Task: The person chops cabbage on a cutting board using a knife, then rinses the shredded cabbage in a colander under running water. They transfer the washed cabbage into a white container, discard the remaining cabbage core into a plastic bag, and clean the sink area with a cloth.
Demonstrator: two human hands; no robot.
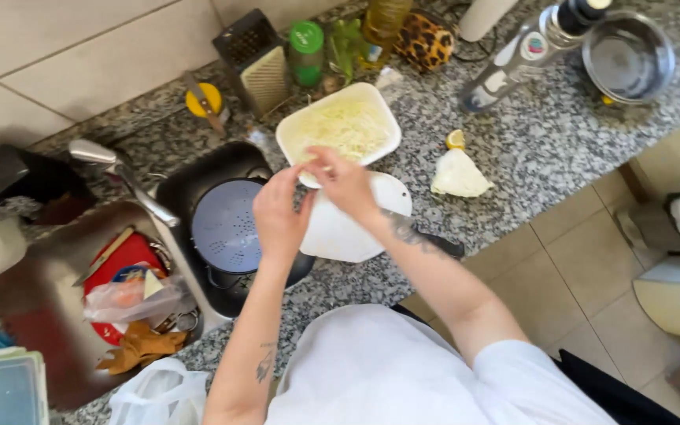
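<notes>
Both hands (308, 197) over white tray (289, 135), tilted upper-right.

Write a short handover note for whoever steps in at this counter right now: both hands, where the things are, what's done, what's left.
Left hand and right hand: together above the near rim of the white dish, fingers pinching shreds.
Shredded cabbage fills the dish; the white cutting board lies bare beneath the hands.
Cabbage wedge still uncut on the granite counter; colander in the sink, empty.
</notes>
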